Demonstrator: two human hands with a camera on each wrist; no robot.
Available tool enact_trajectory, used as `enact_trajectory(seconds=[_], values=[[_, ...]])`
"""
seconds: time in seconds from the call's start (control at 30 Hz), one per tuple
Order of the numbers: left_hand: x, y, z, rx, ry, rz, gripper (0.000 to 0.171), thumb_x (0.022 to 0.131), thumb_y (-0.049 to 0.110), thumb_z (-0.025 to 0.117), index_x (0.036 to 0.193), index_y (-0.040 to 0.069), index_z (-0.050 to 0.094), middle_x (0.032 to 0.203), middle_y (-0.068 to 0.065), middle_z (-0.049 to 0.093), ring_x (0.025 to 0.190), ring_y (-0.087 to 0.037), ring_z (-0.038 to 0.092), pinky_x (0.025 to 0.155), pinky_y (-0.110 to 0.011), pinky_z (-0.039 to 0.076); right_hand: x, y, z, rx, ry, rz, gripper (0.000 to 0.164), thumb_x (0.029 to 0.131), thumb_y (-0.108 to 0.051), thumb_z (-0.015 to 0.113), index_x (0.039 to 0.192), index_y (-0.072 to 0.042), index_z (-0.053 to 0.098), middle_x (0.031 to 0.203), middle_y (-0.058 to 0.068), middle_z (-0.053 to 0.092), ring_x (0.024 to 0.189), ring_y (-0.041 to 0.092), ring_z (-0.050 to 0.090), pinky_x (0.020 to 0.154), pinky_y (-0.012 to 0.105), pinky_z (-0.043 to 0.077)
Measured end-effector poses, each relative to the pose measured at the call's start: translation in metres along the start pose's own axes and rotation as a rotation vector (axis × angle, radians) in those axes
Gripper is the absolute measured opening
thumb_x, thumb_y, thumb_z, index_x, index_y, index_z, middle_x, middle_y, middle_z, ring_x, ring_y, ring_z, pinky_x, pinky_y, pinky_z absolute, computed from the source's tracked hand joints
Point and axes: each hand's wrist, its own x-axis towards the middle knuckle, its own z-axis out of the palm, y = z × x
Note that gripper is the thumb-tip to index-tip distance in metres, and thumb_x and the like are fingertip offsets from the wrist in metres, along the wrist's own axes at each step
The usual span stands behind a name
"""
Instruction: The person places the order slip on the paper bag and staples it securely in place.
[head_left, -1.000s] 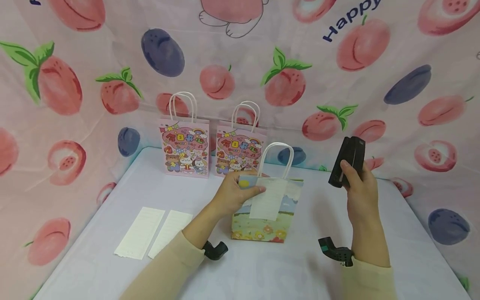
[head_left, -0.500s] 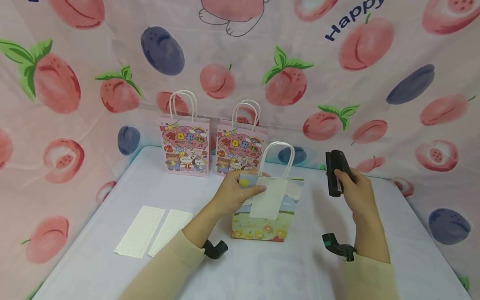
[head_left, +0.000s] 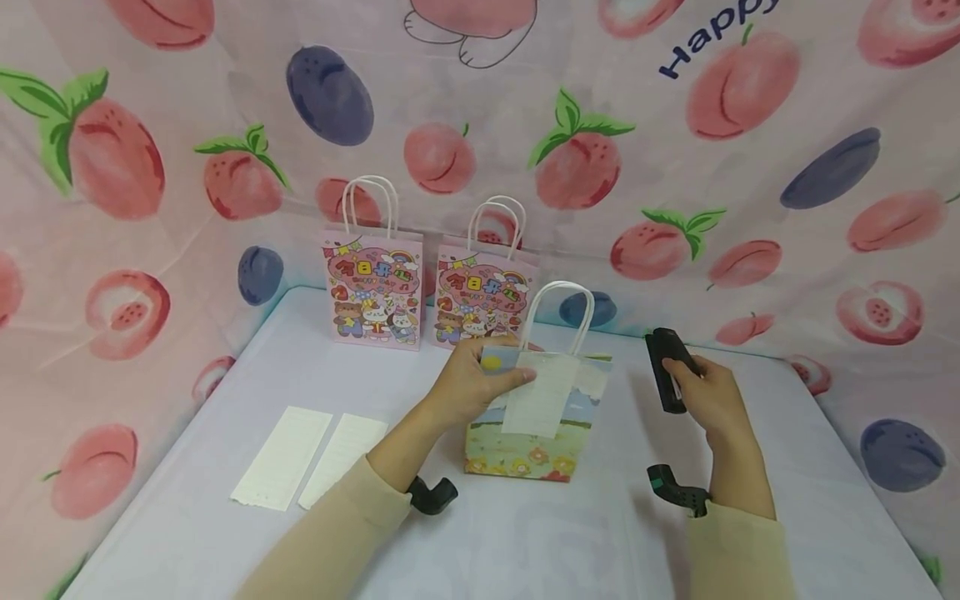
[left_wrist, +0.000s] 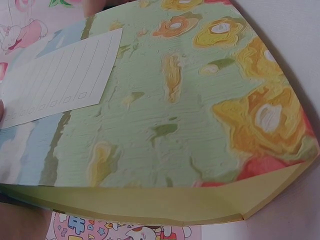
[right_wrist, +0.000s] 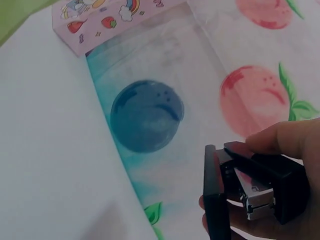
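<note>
My left hand (head_left: 476, 387) grips the top left edge of a small landscape-and-flower paper gift bag (head_left: 517, 458) standing on the table. Its thumb presses a white paper slip (head_left: 534, 408) flat against the bag's front, below the white handle. In the left wrist view, printed lines and small boxes show on the slip (left_wrist: 65, 75), and the flowered bag (left_wrist: 150, 120) fills most of the picture. To the right of the bag, apart from it, my right hand (head_left: 712, 400) holds a black stapler (head_left: 665, 390) in the air. Seen from the right wrist, the stapler (right_wrist: 285, 182) has its arms spread, with metal showing between.
Two pink cartoon gift bags (head_left: 375, 292) stand at the back against a fruit-print backdrop (head_left: 495, 100). Left of my left arm, two white paper slips (head_left: 281, 458) lie side by side on the white table (head_left: 555, 542).
My right hand has lowered the stapler and tilted it, bringing it a little left toward the bag. The left hand keeps its hold on the bag and slip.
</note>
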Motion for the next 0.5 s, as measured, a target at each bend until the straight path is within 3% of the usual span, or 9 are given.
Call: enact_trajectory(seconds=[0.13, 0.3, 0.5], values=[[0.000, 0.000, 0.000, -0.003, -0.008, 0.004, 0.031, 0.092, 0.013, 0.078, 0.123, 0.008, 0.075, 0.142, -0.005, 0.066, 0.141, -0.020, 0.052, 0.121, -0.051, 0.038, 0.003, 0.008, -0.001, -0.052, -0.016, 0.036, 0.070, 0.106, -0.046, 0.046, 0.153, 0.006, 0.042, 0.152, 0.033, 0.047, 0.139, 0.044, 0.044, 0.112, 0.069, 0.038], [-0.001, 0.000, -0.001, -0.001, -0.011, 0.010, 0.031, 0.092, 0.012, 0.078, 0.122, 0.007, 0.075, 0.144, -0.005, 0.065, 0.143, -0.020, 0.050, 0.119, -0.049, 0.041, 0.008, 0.020, -0.003, -0.089, -0.066, 0.098, 0.074, 0.107, -0.045, 0.045, 0.157, 0.008, 0.032, 0.158, 0.036, 0.038, 0.146, 0.051, 0.036, 0.113, 0.076, 0.032], [-0.002, -0.001, -0.001, -0.016, -0.028, 0.010, 0.031, 0.093, 0.012, 0.077, 0.124, 0.007, 0.075, 0.144, -0.005, 0.065, 0.138, -0.020, 0.054, 0.107, -0.040, 0.054, 0.014, 0.034, -0.001, -0.108, -0.106, 0.161, 0.077, 0.108, -0.045, 0.042, 0.158, 0.011, 0.025, 0.160, 0.037, 0.031, 0.148, 0.053, 0.032, 0.116, 0.075, 0.030]])
